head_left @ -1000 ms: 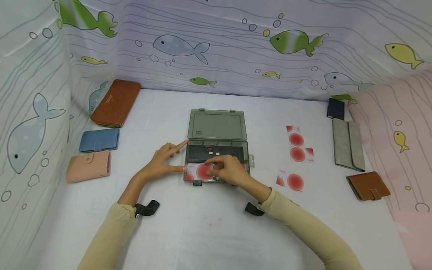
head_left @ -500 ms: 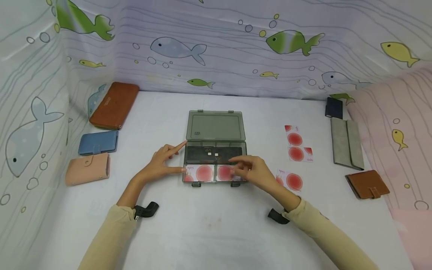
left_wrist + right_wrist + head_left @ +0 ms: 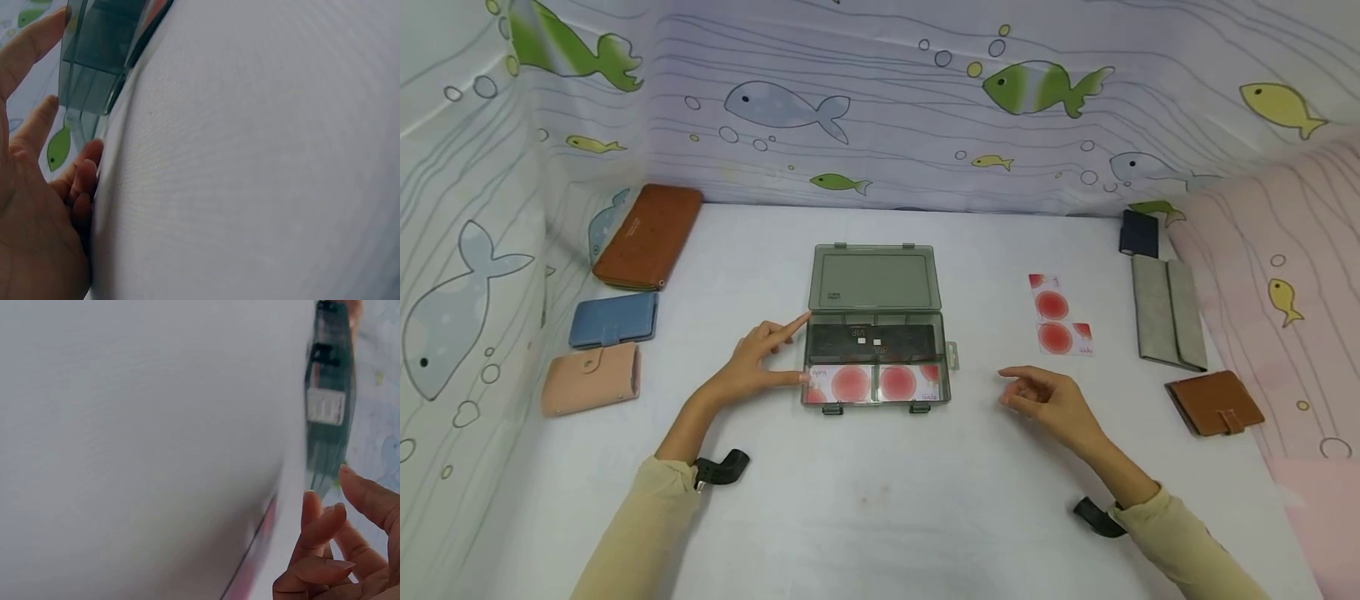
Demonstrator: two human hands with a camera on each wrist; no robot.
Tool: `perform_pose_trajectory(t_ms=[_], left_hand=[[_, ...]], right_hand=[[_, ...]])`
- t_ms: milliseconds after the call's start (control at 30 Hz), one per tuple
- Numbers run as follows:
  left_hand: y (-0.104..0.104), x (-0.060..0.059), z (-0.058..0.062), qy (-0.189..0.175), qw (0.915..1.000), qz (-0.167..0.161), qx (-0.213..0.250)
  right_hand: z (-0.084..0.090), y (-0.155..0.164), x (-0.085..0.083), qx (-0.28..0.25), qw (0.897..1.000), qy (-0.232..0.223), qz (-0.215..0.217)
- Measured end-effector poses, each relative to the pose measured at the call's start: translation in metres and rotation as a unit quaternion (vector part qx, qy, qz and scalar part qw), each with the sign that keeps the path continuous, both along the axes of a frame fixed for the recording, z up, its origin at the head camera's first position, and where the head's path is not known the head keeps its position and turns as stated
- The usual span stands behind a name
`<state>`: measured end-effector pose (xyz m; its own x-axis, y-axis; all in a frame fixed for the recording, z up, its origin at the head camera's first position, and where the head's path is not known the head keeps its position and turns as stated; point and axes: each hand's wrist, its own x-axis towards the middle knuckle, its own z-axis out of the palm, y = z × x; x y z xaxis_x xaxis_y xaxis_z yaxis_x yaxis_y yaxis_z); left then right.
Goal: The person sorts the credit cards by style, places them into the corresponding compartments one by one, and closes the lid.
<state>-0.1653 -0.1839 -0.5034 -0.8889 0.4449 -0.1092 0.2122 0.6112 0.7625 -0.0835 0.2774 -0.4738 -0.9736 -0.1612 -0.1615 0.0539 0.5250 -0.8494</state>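
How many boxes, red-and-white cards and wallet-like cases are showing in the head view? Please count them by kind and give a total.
Open box: 1
Red-and-white cards inside it: 2
Red-and-white cards lying outside it: 2
Wallet-like cases: 6
Total: 11
The right hand may hide more.

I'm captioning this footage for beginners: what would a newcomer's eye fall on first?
Probably the translucent grey-green box, lying open mid-picture in the head view, with the left hand at its left side. After it, perhaps two red-circled cards lying to its right, and the large brown wallet at the back left.
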Motion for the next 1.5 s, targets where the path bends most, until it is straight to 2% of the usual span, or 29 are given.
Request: perform_pose_trajectory(t_ms=[233,567,833,1000,1300,1500], left_hand=[[-0.002,0.002,0.001,-0.011,0.9999,0.004,-0.001],[-0.002,0.003,0.003,-0.014,0.9999,0.004,0.002],[-0.003,0.003,0.001,-0.014,0.9999,0.004,0.002],[-0.001,0.002,0.001,-0.013,0.9999,0.003,0.002],[0.001,0.001,0.001,-0.010,1.0000,-0.001,0.000],[0.002,0.000,0.000,-0.009,1.0000,-0.001,-0.002]], right_hand=[[-0.008,0.037,0.013,0.027,0.999,0.029,-0.021],[-0.011,0.062,0.023,0.096,0.994,0.031,-0.052],[-0.013,0.065,0.022,0.098,0.993,0.027,-0.053],[-0.014,0.066,0.023,0.120,0.990,0.045,-0.054],[-0.014,0.065,0.024,0.144,0.986,0.049,-0.065],[-0.017,0.063,0.028,0.107,0.989,0.075,-0.071]])
